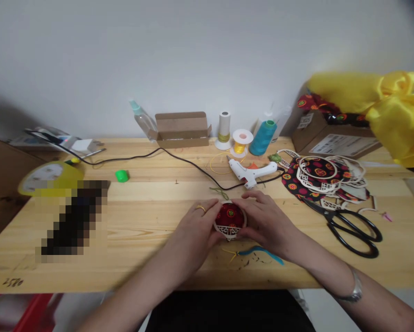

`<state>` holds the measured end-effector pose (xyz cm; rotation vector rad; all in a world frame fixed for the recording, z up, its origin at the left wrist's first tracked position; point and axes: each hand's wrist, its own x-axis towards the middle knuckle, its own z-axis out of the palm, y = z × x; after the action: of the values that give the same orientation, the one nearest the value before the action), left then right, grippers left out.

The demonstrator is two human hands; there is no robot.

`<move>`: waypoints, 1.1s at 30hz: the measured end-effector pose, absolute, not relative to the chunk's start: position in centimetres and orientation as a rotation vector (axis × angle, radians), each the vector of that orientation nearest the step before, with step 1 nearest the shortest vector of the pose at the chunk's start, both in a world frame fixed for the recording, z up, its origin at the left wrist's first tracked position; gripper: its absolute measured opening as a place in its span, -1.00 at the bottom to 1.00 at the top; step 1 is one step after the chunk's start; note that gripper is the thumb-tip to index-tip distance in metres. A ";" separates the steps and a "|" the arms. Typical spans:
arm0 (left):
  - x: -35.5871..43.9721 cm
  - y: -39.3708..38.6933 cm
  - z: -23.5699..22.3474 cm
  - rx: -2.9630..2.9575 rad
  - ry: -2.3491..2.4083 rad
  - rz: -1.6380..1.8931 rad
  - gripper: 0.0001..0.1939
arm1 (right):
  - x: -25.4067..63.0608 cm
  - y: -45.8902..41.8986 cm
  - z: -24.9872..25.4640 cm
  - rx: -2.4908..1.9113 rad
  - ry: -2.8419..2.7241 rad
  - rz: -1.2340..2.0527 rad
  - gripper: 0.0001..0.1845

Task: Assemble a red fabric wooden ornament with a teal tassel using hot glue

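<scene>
- While the left hand (201, 223) grips the left side of a round ornament (230, 216), the right hand (264, 217) grips its right side, so both hold the one piece between fingers and thumbs.
- The ornament is at the middle of the wooden bench (137, 226), nearer the front edge than the back; dark red patterned fabric fills its pale frame, with a fretwork band toward the front edge. Whether it rests on the wood or sits just above it, I cannot quite tell.
- Just beyond it, a green cord loop (221, 192) points toward the back edge.
- Between the ornament and the front edge lies a blue tassel (262, 250) with yellow thread, dark scraps beside it.
- Beyond the right hand lies a white glue gun (251, 174); its black cord (162, 149) runs toward the back left corner.
- Along the back edge, from left to right, stand a spray bottle (144, 121), an open carton (182, 131), a white spool (224, 129), a yellow thread spool (239, 146) and a teal thread cone (263, 137).
- Near the right edge, black-handled scissors (329, 215) lie in front of a pile of patterned fabric and pale frames (317, 173).
- At the back right corner, yellow cloth (345, 87) covers part of a cardboard box (341, 143).
- Toward the left edge lies a green cap (122, 175).
</scene>
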<state>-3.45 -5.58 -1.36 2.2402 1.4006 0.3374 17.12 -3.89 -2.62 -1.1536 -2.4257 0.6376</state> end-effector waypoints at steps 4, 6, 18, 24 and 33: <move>-4.3 -5.1 -3.0 2.239 1.180 0.452 -0.46 | 17.3 -3.9 -2.8 -1.124 -2.407 0.655 -0.44; -4.4 -5.0 -3.4 2.235 1.159 0.475 -0.46 | 17.4 -3.9 -2.9 -1.125 -2.399 0.669 -0.42; -4.0 -5.1 -3.7 2.277 1.182 0.513 -0.44 | 18.4 -4.6 -3.1 -1.161 -2.324 0.686 -0.26; -4.0 -5.1 -4.0 2.282 1.211 0.487 -0.38 | 18.6 -5.0 -3.7 -1.255 -2.320 0.637 -0.28; -3.0 -5.3 -3.8 2.355 1.291 0.503 -0.41 | 18.2 -4.5 -3.8 -1.200 -2.397 0.606 -0.51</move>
<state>-3.05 -5.32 -3.78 2.3553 1.2909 0.5025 18.16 -4.55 -3.84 -1.2002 -2.3972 0.6060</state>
